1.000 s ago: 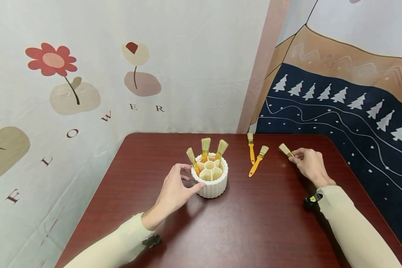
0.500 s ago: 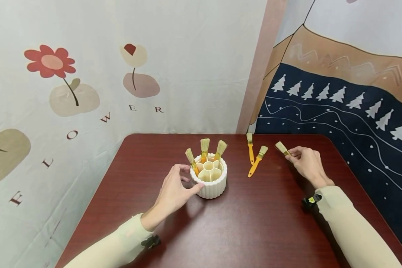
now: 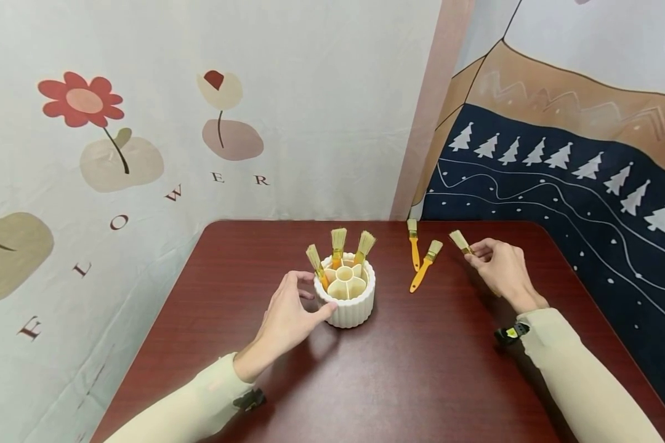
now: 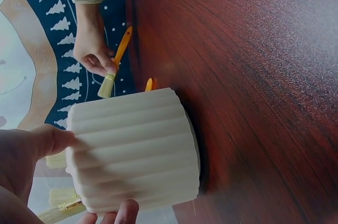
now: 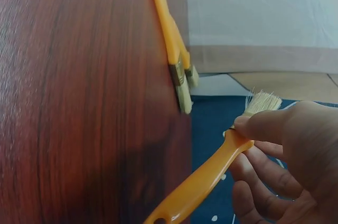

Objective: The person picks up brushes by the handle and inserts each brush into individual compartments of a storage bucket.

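Observation:
My left hand grips the white ribbed brush holder from its left side, thumb at the near rim and fingers along the far side. In the left wrist view the holder's wall fills the middle. Three paintbrushes stand bristles up in its compartments, one of them the middle brush. At the right of the table, my right hand pinches a paintbrush near its metal band. In the right wrist view its yellow handle slants down to the left, raised off the table.
Between holder and right hand, two more yellow-handled brushes lie on the dark red table: a nearer brush and a farther brush, handle ends close together. A flower-printed cloth hangs behind; a tree-patterned cloth hangs at the right.
My right hand has moved a little to the left and away from me, with the brush lifted in its fingers. My left hand and the holder have stayed put.

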The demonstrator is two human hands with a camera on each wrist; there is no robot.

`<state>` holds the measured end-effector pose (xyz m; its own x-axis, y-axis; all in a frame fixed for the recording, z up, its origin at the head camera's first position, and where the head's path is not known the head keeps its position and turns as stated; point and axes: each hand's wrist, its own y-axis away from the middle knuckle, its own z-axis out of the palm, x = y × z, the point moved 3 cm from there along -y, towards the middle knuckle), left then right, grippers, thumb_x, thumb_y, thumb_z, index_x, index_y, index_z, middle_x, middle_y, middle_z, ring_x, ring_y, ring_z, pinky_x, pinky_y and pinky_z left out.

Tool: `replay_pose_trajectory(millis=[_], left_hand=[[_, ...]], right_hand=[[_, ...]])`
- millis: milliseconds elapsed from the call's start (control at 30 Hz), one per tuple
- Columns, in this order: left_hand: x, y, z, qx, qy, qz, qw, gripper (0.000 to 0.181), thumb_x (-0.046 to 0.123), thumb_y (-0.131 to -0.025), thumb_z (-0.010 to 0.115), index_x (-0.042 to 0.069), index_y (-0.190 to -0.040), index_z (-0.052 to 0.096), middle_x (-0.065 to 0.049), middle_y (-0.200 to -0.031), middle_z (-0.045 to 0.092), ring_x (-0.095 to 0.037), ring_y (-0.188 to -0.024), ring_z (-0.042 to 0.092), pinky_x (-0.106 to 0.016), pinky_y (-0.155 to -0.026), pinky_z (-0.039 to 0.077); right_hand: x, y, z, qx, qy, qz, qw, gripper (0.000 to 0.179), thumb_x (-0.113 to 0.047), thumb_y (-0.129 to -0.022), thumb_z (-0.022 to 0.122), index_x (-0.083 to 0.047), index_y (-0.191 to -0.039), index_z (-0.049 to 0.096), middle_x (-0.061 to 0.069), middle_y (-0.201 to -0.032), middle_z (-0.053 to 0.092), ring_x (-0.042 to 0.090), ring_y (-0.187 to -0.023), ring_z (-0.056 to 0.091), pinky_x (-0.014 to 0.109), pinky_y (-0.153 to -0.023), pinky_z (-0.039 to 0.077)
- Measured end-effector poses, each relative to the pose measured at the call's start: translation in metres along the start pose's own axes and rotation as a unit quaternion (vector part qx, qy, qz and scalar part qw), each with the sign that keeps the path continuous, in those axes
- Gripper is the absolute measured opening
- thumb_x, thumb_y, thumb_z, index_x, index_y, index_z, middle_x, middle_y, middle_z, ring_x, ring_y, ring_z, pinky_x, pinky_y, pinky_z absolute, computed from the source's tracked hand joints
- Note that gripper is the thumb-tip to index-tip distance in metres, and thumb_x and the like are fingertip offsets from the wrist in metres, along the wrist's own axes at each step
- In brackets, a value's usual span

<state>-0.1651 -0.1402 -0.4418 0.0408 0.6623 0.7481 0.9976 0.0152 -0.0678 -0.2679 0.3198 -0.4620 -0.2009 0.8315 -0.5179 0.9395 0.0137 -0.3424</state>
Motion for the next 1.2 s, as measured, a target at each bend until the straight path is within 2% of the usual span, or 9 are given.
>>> replay_pose_trajectory(millis=[167, 233, 467, 733, 900, 1200], left_hand=[[-0.001, 0.000, 0.000, -0.003, -0.001, -0.003, 1.0000, 0.074, 0.045, -0.090, 0.100, 0.015, -0.146, 0.062, -0.007, -0.135, 0.075, -0.023, -0.121, 0.080, -0.049, -0.097, 0.065], [-0.001, 0.001, 0.000, -0.003, 0.001, -0.004, 1.0000, 0.074, 0.045, -0.090, 0.101, 0.015, -0.146, 0.062, -0.007, -0.135, 0.075, -0.023, -0.121, 0.080, -0.049, -0.098, 0.064], [-0.001, 0.000, 0.000, -0.006, 0.015, 0.001, 0.9999, 0.074, 0.044, -0.091, 0.101, 0.014, -0.146, 0.062, -0.008, -0.136, 0.075, -0.023, -0.119, 0.081, -0.049, -0.099, 0.065], [-0.002, -0.001, -0.001, -0.005, 0.026, 0.008, 0.9996, 0.071, 0.041, -0.092, 0.101, 0.013, -0.145, 0.062, -0.009, -0.141, 0.074, -0.025, -0.120, 0.081, -0.050, -0.102, 0.066], [-0.002, -0.002, -0.002, -0.008, 0.062, 0.027, 0.9977, 0.069, 0.030, -0.092, 0.101, 0.006, -0.144, 0.061, -0.015, -0.142, 0.073, -0.034, -0.123, 0.081, -0.056, -0.107, 0.069], [-0.005, -0.004, 0.001, -0.011, 0.096, 0.017, 0.9952, 0.071, 0.026, -0.092, 0.102, 0.004, -0.145, 0.061, -0.016, -0.144, 0.074, -0.032, -0.130, 0.079, -0.051, -0.112, 0.070]], right_hand=[[-0.010, 0.002, 0.001, 0.001, -0.002, -0.001, 1.0000, 0.021, -0.017, -0.105, 0.088, -0.001, -0.118, 0.084, 0.019, -0.106, 0.087, 0.036, -0.092, 0.084, 0.036, -0.083, 0.060], [-0.013, 0.003, 0.000, 0.001, -0.004, -0.001, 1.0000, 0.022, -0.017, -0.105, 0.088, 0.000, -0.118, 0.084, 0.020, -0.106, 0.087, 0.036, -0.092, 0.083, 0.038, -0.084, 0.061], [-0.026, 0.004, 0.000, 0.008, -0.011, -0.021, 0.9997, 0.023, -0.018, -0.104, 0.090, 0.000, -0.117, 0.084, 0.019, -0.103, 0.087, 0.035, -0.090, 0.083, 0.020, -0.078, 0.055], [-0.039, 0.008, 0.002, 0.013, -0.015, -0.029, 0.9994, 0.021, -0.017, -0.102, 0.091, -0.002, -0.115, 0.085, 0.017, -0.101, 0.087, 0.034, -0.089, 0.083, 0.015, -0.075, 0.054], [-0.048, 0.011, 0.000, 0.015, -0.026, -0.037, 0.9988, 0.020, -0.016, -0.102, 0.092, -0.003, -0.115, 0.085, 0.016, -0.101, 0.087, 0.033, -0.088, 0.084, 0.011, -0.075, 0.051], [-0.064, 0.015, 0.000, 0.009, -0.037, -0.044, 0.9983, 0.020, -0.017, -0.102, 0.092, -0.004, -0.116, 0.084, 0.014, -0.101, 0.087, 0.029, -0.087, 0.082, 0.007, -0.075, 0.051]])
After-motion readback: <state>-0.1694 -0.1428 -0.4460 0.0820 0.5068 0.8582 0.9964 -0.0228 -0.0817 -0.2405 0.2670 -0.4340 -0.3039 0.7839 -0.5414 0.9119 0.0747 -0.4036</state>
